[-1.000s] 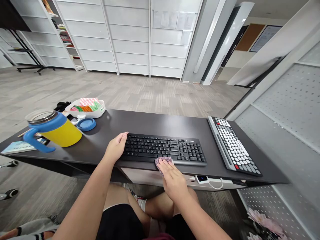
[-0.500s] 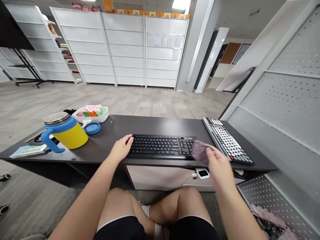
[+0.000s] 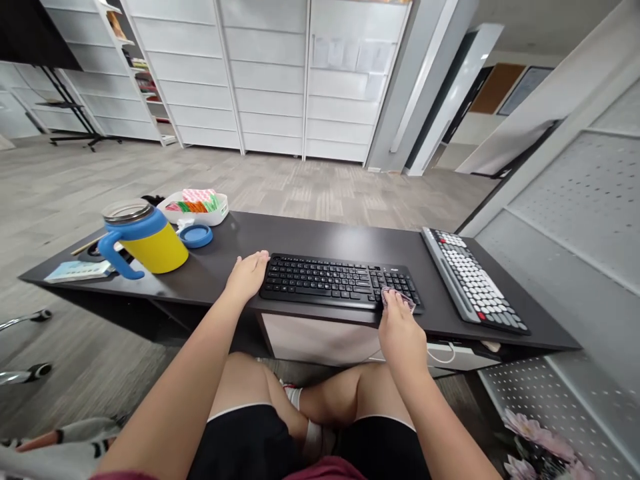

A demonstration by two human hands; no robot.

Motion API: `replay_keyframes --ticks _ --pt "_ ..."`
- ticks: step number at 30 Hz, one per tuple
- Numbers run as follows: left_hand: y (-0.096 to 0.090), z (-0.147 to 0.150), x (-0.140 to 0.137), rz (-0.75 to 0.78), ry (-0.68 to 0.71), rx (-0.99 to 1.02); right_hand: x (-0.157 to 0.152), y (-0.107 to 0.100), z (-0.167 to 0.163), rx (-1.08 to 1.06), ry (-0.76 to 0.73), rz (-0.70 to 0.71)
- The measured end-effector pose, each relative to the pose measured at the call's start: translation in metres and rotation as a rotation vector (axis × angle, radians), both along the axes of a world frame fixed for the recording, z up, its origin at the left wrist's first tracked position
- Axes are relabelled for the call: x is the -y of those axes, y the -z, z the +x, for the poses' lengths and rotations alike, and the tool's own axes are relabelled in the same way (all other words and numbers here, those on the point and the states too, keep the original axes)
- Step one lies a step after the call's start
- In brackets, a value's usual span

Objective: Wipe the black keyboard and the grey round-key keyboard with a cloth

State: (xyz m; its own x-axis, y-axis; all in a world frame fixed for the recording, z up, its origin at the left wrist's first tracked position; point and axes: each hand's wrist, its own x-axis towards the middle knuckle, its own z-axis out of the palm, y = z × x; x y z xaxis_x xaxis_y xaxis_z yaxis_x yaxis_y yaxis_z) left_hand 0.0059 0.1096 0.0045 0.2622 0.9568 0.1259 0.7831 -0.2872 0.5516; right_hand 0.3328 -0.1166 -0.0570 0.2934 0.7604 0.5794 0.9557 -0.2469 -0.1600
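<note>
A black keyboard (image 3: 320, 283) lies near the front edge of the dark desk. My left hand (image 3: 249, 275) is closed on its left end, with the fingertips at the upper left corner. In my right hand (image 3: 401, 330) is a small purplish cloth (image 3: 409, 302), mostly covered by the fingers. That hand presses the cloth down on the number keys at the keyboard's right end. To the right, a second keyboard (image 3: 473, 277) with white and grey keys and a few red ones lies at an angle.
On the left of the desk (image 3: 300, 233) stand a yellow and blue mug (image 3: 160, 247), a blue lid (image 3: 195, 235) and a white basket (image 3: 220, 212) of colourful packets. A pale blue box (image 3: 77, 271) lies at the left edge. A perforated panel (image 3: 565, 193) borders the right side.
My right hand has come down and left, bringing the cloth from above onto the number keys. My left hand stays at the keyboard's left end. The view has tilted down.
</note>
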Motion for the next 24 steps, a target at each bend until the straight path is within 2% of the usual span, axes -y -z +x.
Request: replay_keyframes --ticks 5,10,19,24 --pt "0.000 -0.001 0.001 -0.034 0.017 -0.021 -0.007 0.007 -0.028 0.072 -0.072 0.167" --pt "0.000 0.000 0.001 -0.031 0.028 -0.013 -0.020 0.008 -0.066 0.064 -0.219 0.226" --pt "0.004 -0.001 0.004 -0.003 0.029 0.004 -0.049 0.008 -0.163 0.073 -0.593 0.205" --pt "0.003 -0.001 0.002 0.004 0.014 0.044 -0.072 0.004 -0.216 0.108 -0.702 0.130"
